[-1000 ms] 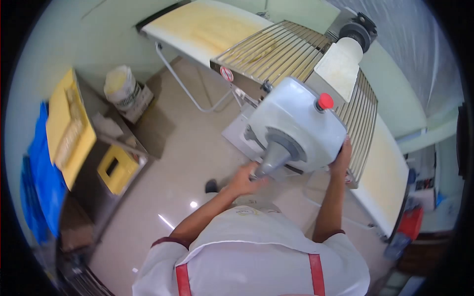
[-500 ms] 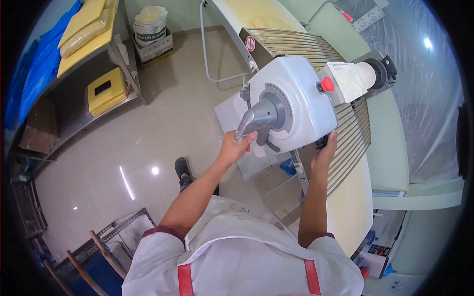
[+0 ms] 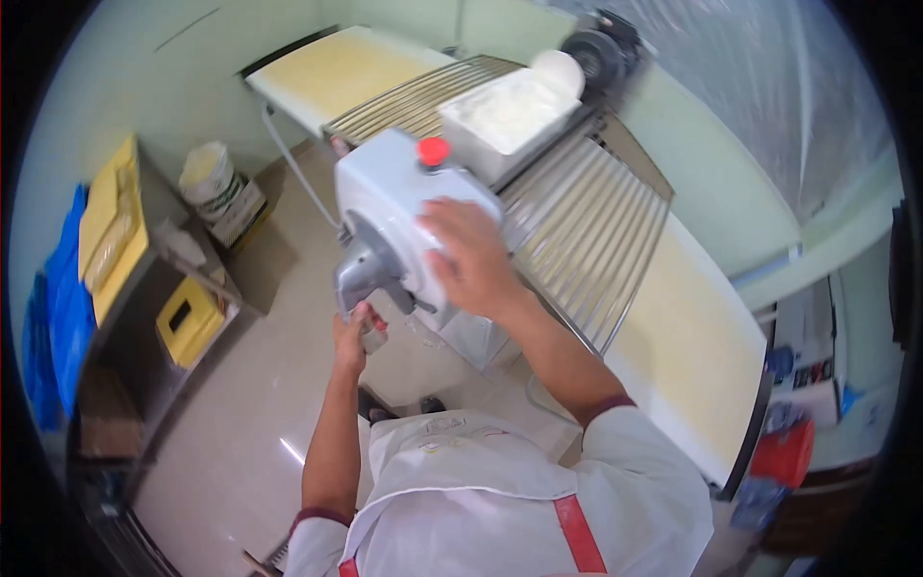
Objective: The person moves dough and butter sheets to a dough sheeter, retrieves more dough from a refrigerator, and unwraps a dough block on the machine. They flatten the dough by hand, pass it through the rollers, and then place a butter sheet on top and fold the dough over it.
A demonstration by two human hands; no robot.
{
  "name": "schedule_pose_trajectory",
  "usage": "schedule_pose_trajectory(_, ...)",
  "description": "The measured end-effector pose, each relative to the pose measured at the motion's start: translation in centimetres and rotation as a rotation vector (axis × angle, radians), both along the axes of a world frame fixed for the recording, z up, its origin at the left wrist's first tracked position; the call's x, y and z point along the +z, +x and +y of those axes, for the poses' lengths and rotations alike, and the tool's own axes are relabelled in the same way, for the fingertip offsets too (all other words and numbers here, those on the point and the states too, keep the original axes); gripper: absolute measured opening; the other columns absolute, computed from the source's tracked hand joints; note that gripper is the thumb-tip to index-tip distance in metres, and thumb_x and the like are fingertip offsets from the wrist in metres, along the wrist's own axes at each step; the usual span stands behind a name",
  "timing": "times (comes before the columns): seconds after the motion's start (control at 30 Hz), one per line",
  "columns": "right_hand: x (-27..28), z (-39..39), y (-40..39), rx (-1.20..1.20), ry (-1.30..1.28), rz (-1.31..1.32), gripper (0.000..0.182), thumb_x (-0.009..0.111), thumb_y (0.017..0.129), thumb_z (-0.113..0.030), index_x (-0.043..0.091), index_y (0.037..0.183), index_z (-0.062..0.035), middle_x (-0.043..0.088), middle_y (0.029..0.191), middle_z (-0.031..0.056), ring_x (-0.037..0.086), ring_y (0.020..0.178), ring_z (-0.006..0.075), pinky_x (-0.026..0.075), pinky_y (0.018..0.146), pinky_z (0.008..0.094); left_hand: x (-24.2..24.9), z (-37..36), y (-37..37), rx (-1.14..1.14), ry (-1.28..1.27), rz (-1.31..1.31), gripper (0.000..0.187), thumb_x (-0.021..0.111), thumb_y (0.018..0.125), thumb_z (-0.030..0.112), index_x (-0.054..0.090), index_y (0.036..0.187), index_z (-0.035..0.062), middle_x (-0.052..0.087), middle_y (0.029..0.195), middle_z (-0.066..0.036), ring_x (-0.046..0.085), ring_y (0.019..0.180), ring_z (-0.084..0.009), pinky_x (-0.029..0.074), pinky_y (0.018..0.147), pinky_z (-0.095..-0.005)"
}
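A dough sheeter with a rounded white housing [image 3: 380,159] stands before me. My left hand [image 3: 350,338] is wrapped round the lower end of its grey lever handle [image 3: 358,274]. Spread fingers of my right hand [image 3: 473,258] overlap the side of the housing, slightly blurred and holding nothing. A red push button [image 3: 434,151] sits on top of the housing, just beyond those fingers. Behind it, a white tray [image 3: 469,146] of flour [image 3: 510,108] rests above the rollers. Metal bar guards [image 3: 586,231] slope down on both sides of the machine.
Yellowish conveyor belts [image 3: 673,346] stretch out left and right of the sheeter. On the left, a metal shelf [image 3: 197,260] carries yellow sheets and blue plastic. A flour sack [image 3: 208,178] stands in a box by the wall. A red bucket [image 3: 784,452] is at far right.
My right hand has left the black knob at the housing's side and risen across the housing with fingers spread. The left hand still grips the lever handle. My view has turned and shifted.
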State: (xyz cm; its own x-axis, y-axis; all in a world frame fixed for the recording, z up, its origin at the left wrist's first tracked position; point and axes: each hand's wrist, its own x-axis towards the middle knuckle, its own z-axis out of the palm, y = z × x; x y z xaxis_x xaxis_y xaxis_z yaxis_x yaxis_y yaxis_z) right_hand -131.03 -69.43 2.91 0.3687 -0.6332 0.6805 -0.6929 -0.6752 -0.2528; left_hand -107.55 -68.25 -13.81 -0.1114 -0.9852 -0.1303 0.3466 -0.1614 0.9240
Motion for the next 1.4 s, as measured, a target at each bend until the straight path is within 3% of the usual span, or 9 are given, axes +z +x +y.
schedule_pose_trajectory(0.2,2.1,-2.3,1.6,-0.056,0.056,0.092,0.05,0.062,0.08,-0.016,0.051,0.125,0.0007,0.049,0.133,0.0163,0.044,0.127,0.0307,0.033,0.108,0.0423,0.2,0.0,-0.6,-0.017,-0.083,-0.004,0.044,0.058,0.088,0.048,0.053,0.08,0.0052,0.052,0.067,-0.007,0.055,0.064,-0.02,0.049,0.066,-0.0361)
schedule_pose_trajectory(0.47,3.0,-5.6,2.8,0.024,0.165,0.178,0.046,0.056,0.078,-0.008,0.05,0.12,0.0096,0.049,0.128,0.0221,0.046,0.124,0.0313,0.034,0.108,0.0387,-0.2,-0.4,0.0,-0.13,-0.082,0.037,0.041,0.052,0.092,0.049,0.049,0.083,0.0087,0.049,0.07,-0.004,0.051,0.068,-0.0184,0.045,0.076,-0.0388)
schedule_pose_trajectory(0.6,2.8,-8.1,4.3,0.004,0.191,0.206,0.046,0.057,0.078,-0.01,0.05,0.12,0.0105,0.049,0.128,0.023,0.045,0.125,0.0331,0.034,0.107,0.0396,-0.8,-0.7,0.2,-0.165,-0.107,0.058,0.042,0.053,0.092,0.05,0.049,0.084,0.0089,0.05,0.07,-0.003,0.051,0.069,-0.0176,0.045,0.077,-0.0382)
schedule_pose_trajectory(0.73,1.9,-11.7,6.8,-0.083,0.151,0.306,0.047,0.053,0.083,-0.017,0.051,0.121,0.0092,0.05,0.129,0.0216,0.044,0.126,0.0309,0.029,0.109,0.0469,-0.5,-0.6,0.3,-0.165,-0.111,0.037,0.044,0.055,0.09,0.051,0.049,0.085,0.0083,0.051,0.07,-0.004,0.052,0.068,-0.0178,0.046,0.076,-0.0386)
schedule_pose_trajectory(0.87,4.0,-14.6,8.3,-0.062,0.424,0.489,0.044,0.051,0.084,-0.021,0.058,0.119,0.0033,0.057,0.123,0.0176,0.049,0.121,0.0289,0.031,0.104,0.0474,-0.7,-0.6,0.3,-0.151,-0.123,0.019,0.047,0.057,0.088,0.054,0.05,0.085,0.0076,0.052,0.07,-0.005,0.054,0.068,-0.0179,0.048,0.075,-0.0395)
schedule_pose_trajectory(0.97,6.4,-16.3,9.0,-0.056,0.643,0.635,0.042,0.05,0.082,-0.023,0.063,0.117,-0.0048,0.061,0.12,0.0121,0.054,0.115,0.0271,0.036,0.097,0.0464,-0.8,-0.7,0.4,-0.129,-0.071,0.048,0.055,0.068,0.079,0.057,0.05,0.085,0.0057,0.052,0.068,-0.006,0.056,0.066,-0.0192,0.049,0.075,-0.0419)
schedule_pose_trajectory(1.23,5.1,-23.0,11.8,-0.242,0.899,0.707,0.038,0.047,0.081,-0.03,0.068,0.109,-0.0161,0.065,0.111,0.0042,0.06,0.107,0.0208,0.041,0.086,0.0447,0.2,0.0,-0.2,-0.049,-0.037,0.057,0.049,0.068,0.082,0.05,0.05,0.08,0.0036,0.053,0.068,-0.008,0.056,0.065,-0.0198,0.051,0.076,-0.0452)
schedule_pose_trajectory(1.3,3.6,-25.2,12.2,-0.249,0.974,0.639,0.052,0.055,0.077,-0.041,0.064,0.122,-0.0175,0.063,0.121,0.0086,0.056,0.118,0.0271,0.034,0.099,0.0531,0.3,0.0,-0.3,-0.03,-0.044,0.071,0.046,0.066,0.086,0.044,0.052,0.077,0.0006,0.055,0.068,-0.01,0.056,0.063,-0.0207,0.052,0.071,-0.0426)
schedule_pose_trajectory(1.4,3.9,-24.2,11.6,-0.285,0.945,0.601,0.049,0.056,0.077,-0.043,0.065,0.119,-0.0199,0.062,0.123,0.0086,0.056,0.118,0.0286,0.038,0.098,0.053,-0.4,-0.1,-0.4,0.012,0.006,0.026,0.044,0.066,0.087,0.04,0.055,0.079,-0.002,0.057,0.068,-0.011,0.058,0.062,-0.0206,0.052,0.066,-0.0394)
